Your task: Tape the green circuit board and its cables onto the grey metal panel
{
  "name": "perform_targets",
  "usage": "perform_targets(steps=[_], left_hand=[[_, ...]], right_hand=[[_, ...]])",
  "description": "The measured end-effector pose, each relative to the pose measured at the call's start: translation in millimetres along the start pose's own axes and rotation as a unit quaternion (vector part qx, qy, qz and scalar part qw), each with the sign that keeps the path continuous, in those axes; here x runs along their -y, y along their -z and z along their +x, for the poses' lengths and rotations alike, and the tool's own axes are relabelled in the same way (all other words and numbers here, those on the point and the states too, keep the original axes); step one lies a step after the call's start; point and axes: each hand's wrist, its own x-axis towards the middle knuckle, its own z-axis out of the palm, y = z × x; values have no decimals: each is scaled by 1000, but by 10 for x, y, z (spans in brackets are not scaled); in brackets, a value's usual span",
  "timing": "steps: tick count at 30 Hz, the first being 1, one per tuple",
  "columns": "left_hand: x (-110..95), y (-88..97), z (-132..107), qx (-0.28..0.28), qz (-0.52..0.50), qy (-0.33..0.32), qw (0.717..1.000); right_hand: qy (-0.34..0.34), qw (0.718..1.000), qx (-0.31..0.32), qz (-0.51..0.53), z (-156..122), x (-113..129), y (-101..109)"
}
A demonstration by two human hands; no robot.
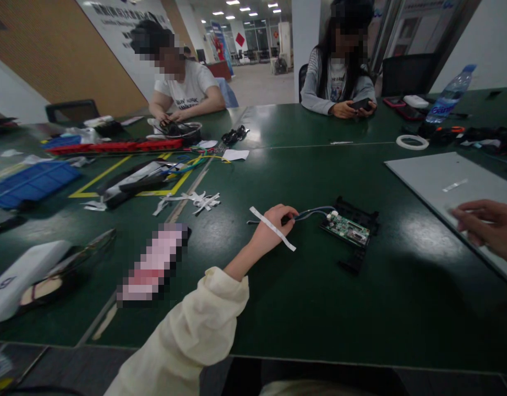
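My left hand (276, 224) is closed around a bundle of thin blue-grey cables (315, 212) just above the table. A white paper-like strip (273, 228) lies across the back of that hand. The cables run to a green circuit board (349, 229), which rests on a black plastic frame (352, 263). At the right edge my right hand (490, 226) is over the side of a pale grey panel (426, 170), thumb and fingers pressed together; blur hides what they hold, if anything. Another short white strip (455, 185) sticks to the panel.
Left of my forearm lies a phone (156, 264). Crumpled white strips (204, 202), a blue basket (34, 180) and a white device (26, 280) are further left. A white tape roll (412, 142) and a water bottle (451, 93) stand back right. Two people sit opposite.
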Motion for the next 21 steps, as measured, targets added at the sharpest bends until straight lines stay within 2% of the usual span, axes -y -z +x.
perform_targets(steps=[2, 4, 6, 8, 11, 16, 19, 21], left_hand=[[-10, 7, -3, 2, 1, 1, 1000], [-23, 13, -6, 4, 0, 0, 1000], [-34, 16, -9, 4, 0, -4, 1000], [-38, 17, -12, 3, 0, -9, 1000], [-27, 13, -16, 1, -1, -12, 1000], [-4, -9, -23, -8, -2, -20, 1000], [3, -30, -26, -18, 5, -17, 1000], [11, -39, -28, -26, 7, -17, 1000]], right_hand=[[34, 993, 86, 74, -106, 447, -171], [80, 970, 180, 140, -194, 787, -350], [130, 939, 249, 201, -262, 1043, -514], [151, 910, 299, 244, -310, 1249, -653], [141, 880, 331, 312, -344, 1503, -830], [100, 830, 337, 433, -331, 1779, -1108], [96, 813, 338, 465, -326, 1882, -1238], [118, 805, 344, 469, -335, 1947, -1304]])
